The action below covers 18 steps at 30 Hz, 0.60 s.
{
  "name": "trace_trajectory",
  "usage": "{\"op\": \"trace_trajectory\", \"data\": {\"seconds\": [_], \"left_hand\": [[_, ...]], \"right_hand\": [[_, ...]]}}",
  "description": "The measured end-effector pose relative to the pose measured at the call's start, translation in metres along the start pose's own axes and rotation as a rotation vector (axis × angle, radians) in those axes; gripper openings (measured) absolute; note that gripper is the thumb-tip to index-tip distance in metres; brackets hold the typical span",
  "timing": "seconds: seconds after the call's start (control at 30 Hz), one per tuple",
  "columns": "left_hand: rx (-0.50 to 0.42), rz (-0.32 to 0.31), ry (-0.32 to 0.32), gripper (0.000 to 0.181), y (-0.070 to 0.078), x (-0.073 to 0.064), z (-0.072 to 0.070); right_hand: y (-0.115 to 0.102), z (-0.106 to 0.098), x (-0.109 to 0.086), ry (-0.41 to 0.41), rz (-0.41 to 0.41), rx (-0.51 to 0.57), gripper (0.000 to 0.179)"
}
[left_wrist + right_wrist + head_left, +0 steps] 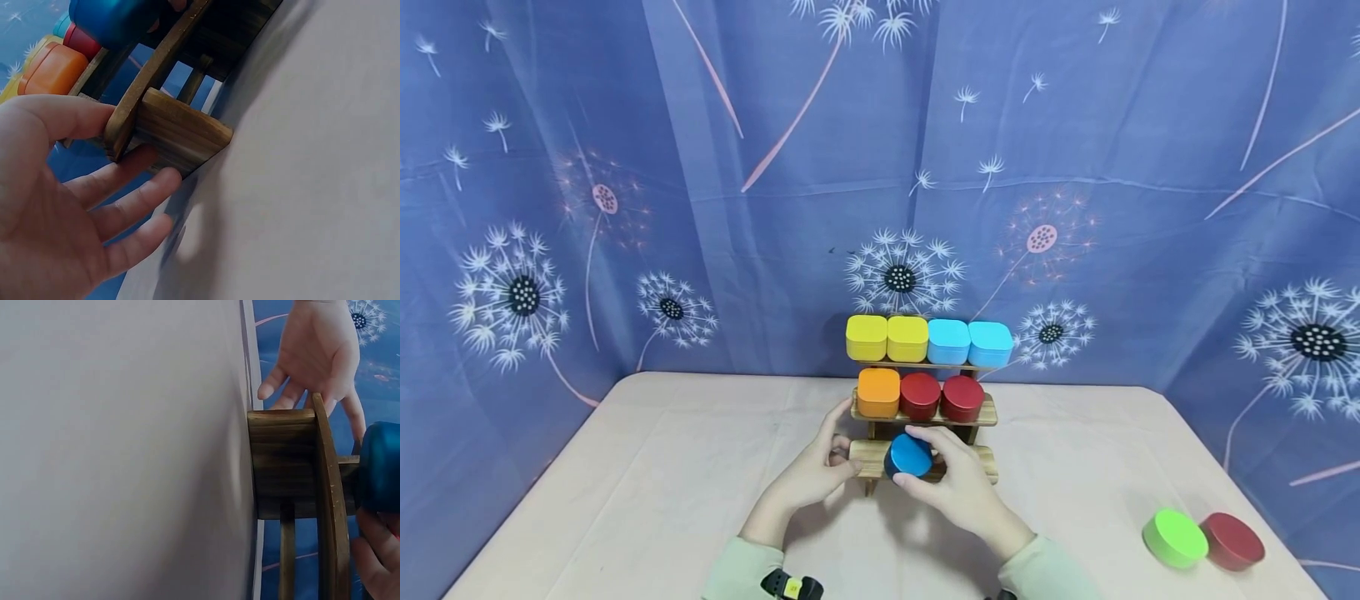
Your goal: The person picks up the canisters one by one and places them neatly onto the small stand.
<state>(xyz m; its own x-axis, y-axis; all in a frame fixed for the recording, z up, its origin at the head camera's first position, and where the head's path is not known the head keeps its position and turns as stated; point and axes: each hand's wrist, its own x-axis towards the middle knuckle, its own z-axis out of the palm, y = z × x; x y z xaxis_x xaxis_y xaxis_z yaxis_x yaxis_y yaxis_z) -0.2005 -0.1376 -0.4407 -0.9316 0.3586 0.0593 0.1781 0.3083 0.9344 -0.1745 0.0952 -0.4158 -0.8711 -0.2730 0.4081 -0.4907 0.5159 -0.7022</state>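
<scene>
A three-tier wooden display rack (868,454) stands on the table with its lowest shelf towards me. My right hand (958,483) grips a round blue tin (912,456) between thumb and fingers, tilted over that lowest shelf. In the right wrist view the blue tin (382,465) shows at the right edge, above the shelf board. My left hand (812,471) steadies the rack's left end. Its thumb lies on the end of the shelf board (119,128), and its other fingers reach under it beside the wooden support (184,122).
On the top tier sit two yellow tins (887,340) and two light blue tins (970,343). The middle tier bears an orange tin (878,393) and two red tins (942,397). A green tin (1176,539) and a dark red tin (1232,542) lie at the table's right.
</scene>
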Motion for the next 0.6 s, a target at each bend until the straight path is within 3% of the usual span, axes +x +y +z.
{"op": "trace_trajectory", "data": {"seconds": [0.6], "left_hand": [[-0.022,-0.032,-0.021,0.092,-0.001,0.000,-0.002]], "right_hand": [[-0.010,0.012,0.012,-0.101,0.025,-0.074,0.062]]}}
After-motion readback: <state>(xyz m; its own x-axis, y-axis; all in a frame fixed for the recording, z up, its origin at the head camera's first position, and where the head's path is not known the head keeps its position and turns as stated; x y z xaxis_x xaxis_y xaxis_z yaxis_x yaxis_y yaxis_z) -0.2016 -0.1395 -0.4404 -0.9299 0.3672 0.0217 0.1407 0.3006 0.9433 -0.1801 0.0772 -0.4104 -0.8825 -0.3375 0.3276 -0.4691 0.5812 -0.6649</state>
